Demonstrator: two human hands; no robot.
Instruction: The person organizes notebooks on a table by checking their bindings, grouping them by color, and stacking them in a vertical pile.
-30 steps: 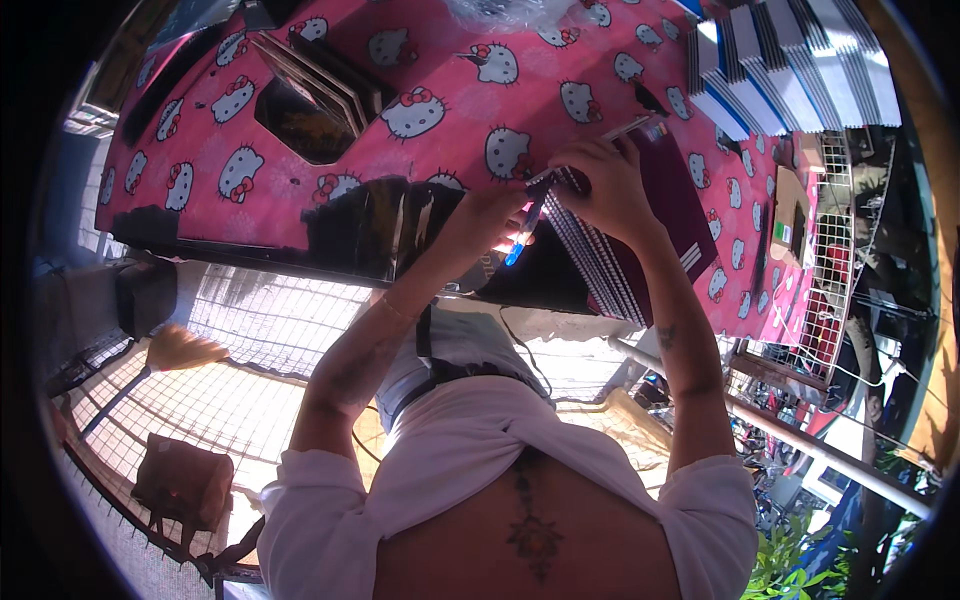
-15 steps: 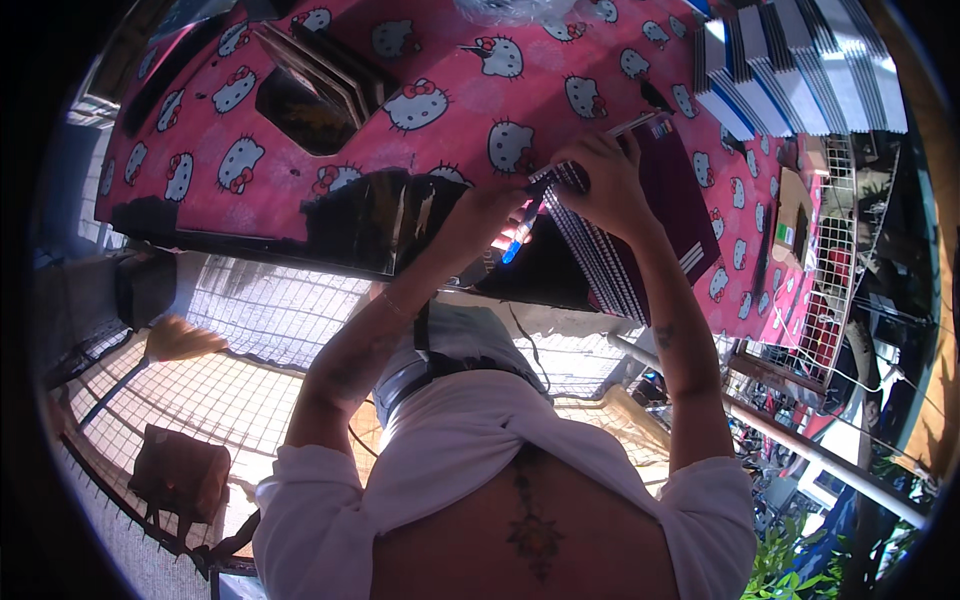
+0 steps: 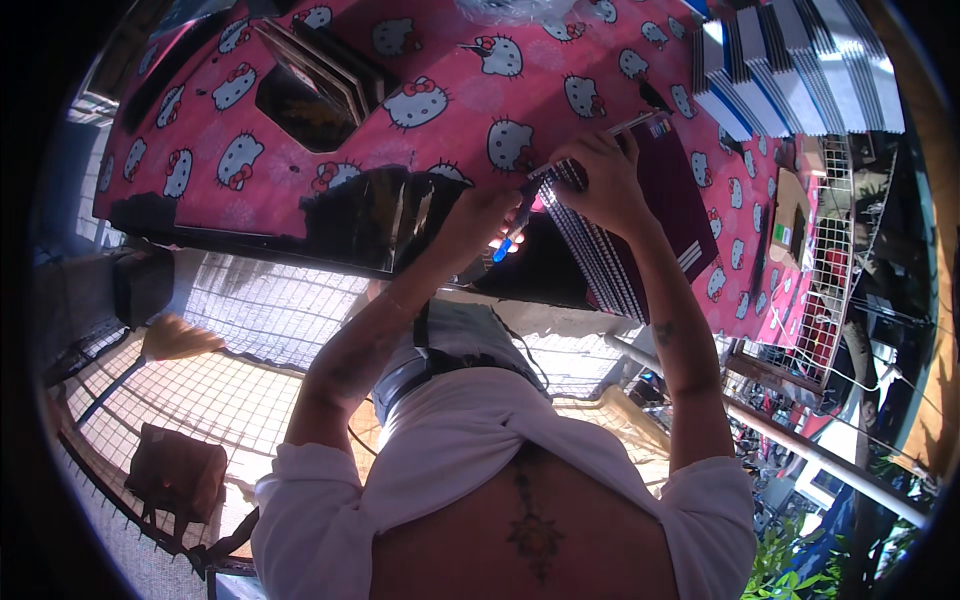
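Observation:
A stack of spiral-bound notebooks (image 3: 685,195) with dark purple covers lies at the table's near edge, its coil spines turned to the left. My right hand (image 3: 603,180) is closed on the spines' far end, fingers bent over the top. Just left of it, my left hand (image 3: 487,222) is closed round a small blue-handled tool (image 3: 503,249). The tool's upper end meets the coil end beside my right fingers. Its exact kind is hidden by the hand, and only the bright blue end shows clearly below the fingers.
The table has a pink patterned cover (image 3: 430,105). Stacked white and blue notebooks (image 3: 800,75) stand at far right, above an open cardboard box (image 3: 790,217). Dark boards (image 3: 315,75) stand at far left, and clear plastic (image 3: 520,10) lies at the back. A broom (image 3: 180,340) is below left.
My left hand has turned slightly, and the tool's blue end has swung a little left and toward me. My right hand and the purple notebooks have hardly moved.

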